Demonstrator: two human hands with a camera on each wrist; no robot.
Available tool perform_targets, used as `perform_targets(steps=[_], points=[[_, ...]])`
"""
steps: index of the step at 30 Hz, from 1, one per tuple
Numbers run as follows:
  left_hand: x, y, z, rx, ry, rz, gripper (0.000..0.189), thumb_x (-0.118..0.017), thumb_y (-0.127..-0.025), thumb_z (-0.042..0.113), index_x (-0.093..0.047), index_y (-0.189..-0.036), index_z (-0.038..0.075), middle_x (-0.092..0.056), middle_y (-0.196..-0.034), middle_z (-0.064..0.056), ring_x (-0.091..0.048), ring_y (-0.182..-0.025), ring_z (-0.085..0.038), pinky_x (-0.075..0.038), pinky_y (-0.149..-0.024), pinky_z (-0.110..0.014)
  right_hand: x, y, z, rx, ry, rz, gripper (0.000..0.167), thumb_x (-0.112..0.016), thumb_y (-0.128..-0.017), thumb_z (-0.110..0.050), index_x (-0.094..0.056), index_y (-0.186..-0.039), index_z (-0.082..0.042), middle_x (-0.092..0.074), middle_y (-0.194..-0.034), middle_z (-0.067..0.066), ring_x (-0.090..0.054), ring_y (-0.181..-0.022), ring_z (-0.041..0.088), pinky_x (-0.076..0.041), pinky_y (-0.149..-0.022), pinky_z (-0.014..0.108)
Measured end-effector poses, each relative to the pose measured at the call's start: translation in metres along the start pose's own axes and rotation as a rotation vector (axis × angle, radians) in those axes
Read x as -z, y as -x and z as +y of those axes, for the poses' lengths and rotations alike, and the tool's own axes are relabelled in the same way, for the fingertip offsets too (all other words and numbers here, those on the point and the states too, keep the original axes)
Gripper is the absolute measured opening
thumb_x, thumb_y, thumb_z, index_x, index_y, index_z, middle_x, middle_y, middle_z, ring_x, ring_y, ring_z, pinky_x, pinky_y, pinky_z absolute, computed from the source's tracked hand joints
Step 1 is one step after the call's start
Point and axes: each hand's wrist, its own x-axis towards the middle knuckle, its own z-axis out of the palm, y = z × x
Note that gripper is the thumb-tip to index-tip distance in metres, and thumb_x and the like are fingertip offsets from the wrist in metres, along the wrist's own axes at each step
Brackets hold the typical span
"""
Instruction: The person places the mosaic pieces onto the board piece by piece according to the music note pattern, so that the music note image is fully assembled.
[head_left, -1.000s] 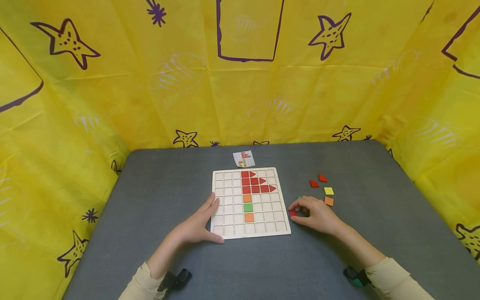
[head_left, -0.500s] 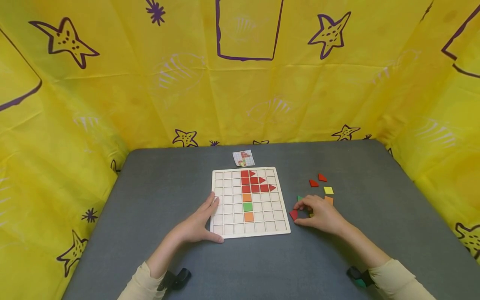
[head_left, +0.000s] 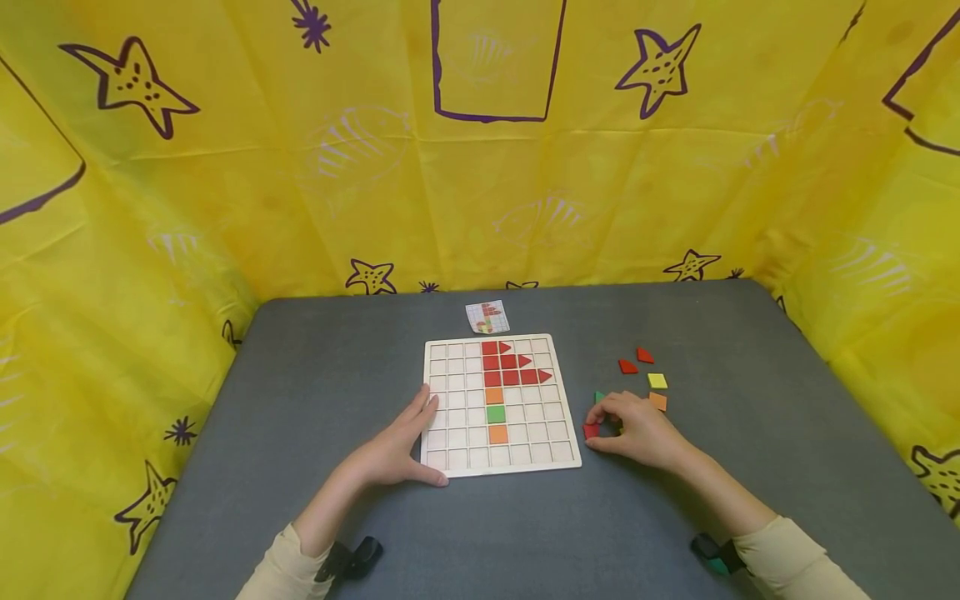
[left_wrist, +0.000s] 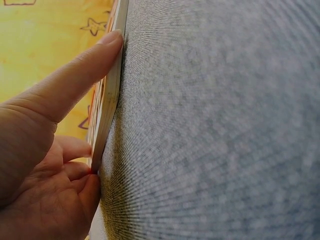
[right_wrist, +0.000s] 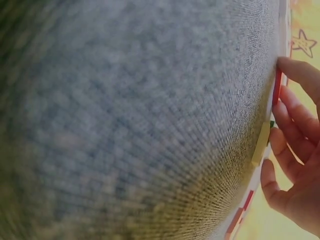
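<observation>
Head view: from where I stand, the right hand (head_left: 637, 425) has a red piece (head_left: 591, 431) pinched between thumb and fingers, just beside the board (head_left: 517, 472) at its right edge, towards the near corner; whether it is fully off the bench (head_left: 337, 358) I can't tell. The left hand (head_left: 393, 450) lies relaxed along the board's left edge, thumb at the near corner, seemingly steadying it. I'd judge the step in hand to be getting a good grip on that piece; the next move would call for lifting it over the rim and turning it to sit in a bare cell. Three red rows (head_left: 510, 362) already lie at the far edge, with a column of orange and green squares (head_left: 496, 414) below. A small picture card (head_left: 487, 317) lies beyond the far edge, too small to read closely. Out towards the bench's right edge are two red wedges (head_left: 627, 367), a yellow square (head_left: 657, 381) and a loose orange square (head_left: 657, 402). A green piece (head_left: 598, 397) and another yellow piece (right_wrist: 261, 144) sit close about the fingers, and could get nudged.
</observation>
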Motion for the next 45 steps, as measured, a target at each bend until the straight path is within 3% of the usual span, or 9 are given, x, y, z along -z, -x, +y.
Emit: perform_targets(steps=[14, 21, 27, 34, 39, 45], points=[[0.000, -0.001, -0.004, -0.026, 0.000, -0.001, 0.120, -0.085, -0.065, 0.044, -0.013, -0.151, 0.001, 0.004, -0.160, -0.016, -0.003, -0.147, -0.034, -0.019, -0.114, -0.052, 0.000, -0.001, -0.001, -0.018, -0.002, 0.021, 0.022, -0.084, -0.069, -0.034, -0.069, -0.084, -0.028, -0.058, -0.077, -0.016, -0.047, -0.074, 0.004, -0.038, -0.067, 0.022], [0.000, -0.001, -0.004, -0.025, 0.006, -0.002, 0.120, -0.085, -0.065, 0.043, -0.013, -0.151, 0.001, 0.005, -0.159, -0.016, -0.003, -0.147, -0.034, -0.019, -0.114, -0.053, -0.006, -0.008, -0.018, -0.056, -0.150, 0.054, 0.024, -0.083, -0.070, -0.038, -0.069, -0.088, -0.028, -0.062, -0.081, -0.015, -0.052, -0.079, 0.007, -0.044, -0.072, 0.024], [0.000, 0.000, -0.003, -0.020, 0.008, -0.006, 0.120, -0.085, -0.065, 0.042, -0.013, -0.151, 0.001, 0.005, -0.160, -0.016, -0.004, -0.147, -0.034, -0.019, -0.113, -0.052, -0.018, -0.019, -0.045, -0.065, -0.246, 0.008, 0.024, -0.083, -0.070, -0.037, -0.069, -0.088, -0.029, -0.063, -0.084, -0.012, -0.053, -0.081, 0.013, -0.043, -0.071, 0.026], [0.001, -0.001, -0.002, -0.005, 0.003, -0.013, 0.120, -0.085, -0.065, 0.043, -0.012, -0.152, 0.003, 0.005, -0.160, -0.014, -0.002, -0.147, -0.032, -0.018, -0.114, -0.052, -0.039, -0.032, -0.069, 0.052, -0.181, -0.076, 0.022, -0.081, -0.072, -0.039, -0.068, -0.087, -0.029, -0.062, -0.083, -0.020, -0.051, -0.082, 0.006, -0.041, -0.075, 0.025], [0.001, -0.001, -0.001, -0.012, 0.010, -0.011, 0.119, -0.085, -0.065, 0.042, -0.013, -0.151, 0.002, 0.004, -0.160, -0.015, -0.003, -0.147, -0.033, -0.019, -0.114, -0.052, -0.049, -0.040, -0.081, 0.152, -0.072, -0.076, 0.021, -0.081, -0.071, -0.039, -0.069, -0.083, -0.028, -0.062, -0.080, -0.020, -0.049, -0.079, 0.002, -0.040, -0.075, 0.025], [0.000, 0.000, -0.002, -0.012, 0.014, -0.012, 0.119, -0.085, -0.065, 0.041, -0.014, -0.151, 0.002, 0.004, -0.160, -0.016, -0.004, -0.147, -0.033, -0.019, -0.114, -0.052, -0.056, -0.045, -0.090, 0.179, 0.006, -0.095, 0.019, -0.080, -0.072, -0.040, -0.068, -0.083, -0.029, -0.062, -0.081, -0.019, -0.046, -0.083, 0.002, -0.038, -0.077, 0.029]])
